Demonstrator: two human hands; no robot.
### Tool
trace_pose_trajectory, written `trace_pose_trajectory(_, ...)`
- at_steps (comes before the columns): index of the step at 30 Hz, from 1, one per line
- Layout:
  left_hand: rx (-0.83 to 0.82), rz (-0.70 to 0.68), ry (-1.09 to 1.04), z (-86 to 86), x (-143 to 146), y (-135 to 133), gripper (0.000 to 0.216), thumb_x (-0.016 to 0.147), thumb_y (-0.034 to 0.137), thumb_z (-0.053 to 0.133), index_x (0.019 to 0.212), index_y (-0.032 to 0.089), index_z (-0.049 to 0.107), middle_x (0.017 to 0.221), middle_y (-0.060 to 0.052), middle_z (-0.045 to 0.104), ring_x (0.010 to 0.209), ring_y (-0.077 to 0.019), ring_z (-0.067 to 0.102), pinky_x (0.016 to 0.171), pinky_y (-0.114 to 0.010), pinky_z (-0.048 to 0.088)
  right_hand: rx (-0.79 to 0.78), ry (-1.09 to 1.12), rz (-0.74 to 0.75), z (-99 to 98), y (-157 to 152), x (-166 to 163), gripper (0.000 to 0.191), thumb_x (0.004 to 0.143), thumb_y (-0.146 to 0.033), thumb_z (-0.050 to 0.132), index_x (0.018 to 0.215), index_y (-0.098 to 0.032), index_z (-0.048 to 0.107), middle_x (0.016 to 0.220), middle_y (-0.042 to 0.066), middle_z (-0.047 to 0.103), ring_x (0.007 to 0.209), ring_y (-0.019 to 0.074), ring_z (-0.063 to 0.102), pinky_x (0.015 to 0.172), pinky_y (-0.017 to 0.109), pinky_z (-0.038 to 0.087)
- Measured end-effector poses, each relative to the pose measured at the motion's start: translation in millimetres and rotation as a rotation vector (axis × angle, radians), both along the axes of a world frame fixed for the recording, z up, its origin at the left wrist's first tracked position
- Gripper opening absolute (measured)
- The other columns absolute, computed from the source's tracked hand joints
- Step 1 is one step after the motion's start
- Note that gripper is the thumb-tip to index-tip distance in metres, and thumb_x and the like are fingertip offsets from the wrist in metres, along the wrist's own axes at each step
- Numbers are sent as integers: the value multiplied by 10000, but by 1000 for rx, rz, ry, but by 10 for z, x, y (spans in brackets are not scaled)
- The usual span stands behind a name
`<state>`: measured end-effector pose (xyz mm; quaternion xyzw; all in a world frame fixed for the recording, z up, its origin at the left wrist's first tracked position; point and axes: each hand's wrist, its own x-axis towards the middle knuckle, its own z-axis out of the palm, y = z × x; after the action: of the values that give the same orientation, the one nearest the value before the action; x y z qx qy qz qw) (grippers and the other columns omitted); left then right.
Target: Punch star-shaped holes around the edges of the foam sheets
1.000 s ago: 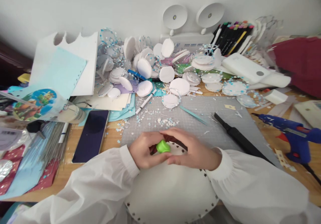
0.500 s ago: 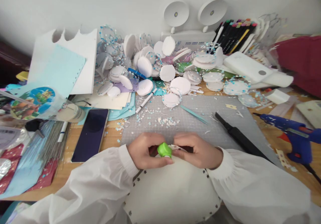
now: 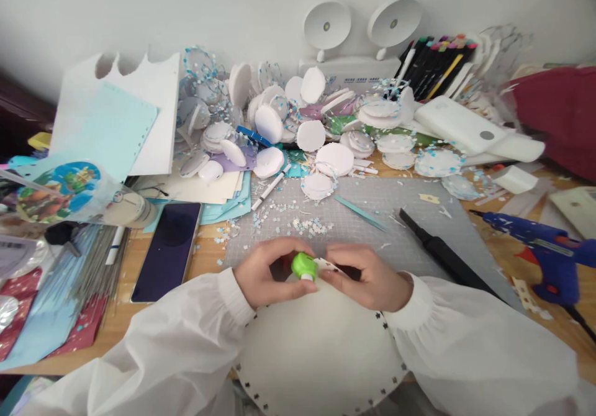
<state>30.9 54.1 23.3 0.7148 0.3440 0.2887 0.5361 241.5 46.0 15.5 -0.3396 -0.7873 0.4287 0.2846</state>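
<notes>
My left hand (image 3: 274, 273) is closed around a small green craft punch (image 3: 304, 266), thumb beneath and fingers over the top. The punch sits at the far edge of a large cream sheet of paper (image 3: 321, 348). Small flower-shaped holes run along the sheet's curved edge. My right hand (image 3: 365, 273) pinches that far edge just right of the punch, where a few punched holes show. The sheet hangs toward me over the near edge of the table. Tiny white and blue paper flowers (image 3: 313, 225) lie scattered beyond my hands.
A grey cutting mat (image 3: 395, 192) carries blue tweezers (image 3: 358, 212) and a black tool (image 3: 447, 257). A blue glue gun (image 3: 535, 236) lies right, a phone (image 3: 168, 251) left. Behind are piled white paper discs (image 3: 311, 135), a two-headed lamp (image 3: 356, 71) and markers (image 3: 442, 62).
The cream sheet has turned and shifted between my hands, so more holes show along its near edge. The punch has tilted, showing more of its white button. Both hands have moved slightly.
</notes>
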Motion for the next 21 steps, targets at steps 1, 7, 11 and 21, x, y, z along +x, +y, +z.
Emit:
trace_pose_trajectory(1,-31,12,-6,7,-3,3,330,710,346,704,932,123,604,761,-34,577,653,-128,504,592,-239,407,-7,-3,5,4,2,6,330,872,-243,489,591,-192,325,589,-51,330,530,81,328,499,227,262)
trace_pose_trajectory(7,-252,67,-134,53,-9,33,300,764,370,664,920,122,601,772,-28,573,673,-118,512,606,-224,414,-95,-6,21,26,6,53,337,872,-289,472,595,-196,306,586,-53,305,526,86,311,495,236,258)
trace_pose_trajectory(11,-358,190,-253,57,-17,67,326,746,399,689,907,124,619,754,-18,570,685,-116,520,631,-226,427,-181,32,40,33,17,58,314,890,-330,455,622,-186,377,607,-39,350,548,95,336,515,245,279)
trace_pose_trajectory(21,-717,-1,-526,15,-34,74,307,790,336,658,1018,152,567,956,-108,654,857,-175,623,794,-302,475,-191,105,15,41,6,61,291,887,-323,465,640,-187,393,609,-42,332,545,97,341,506,240,276)
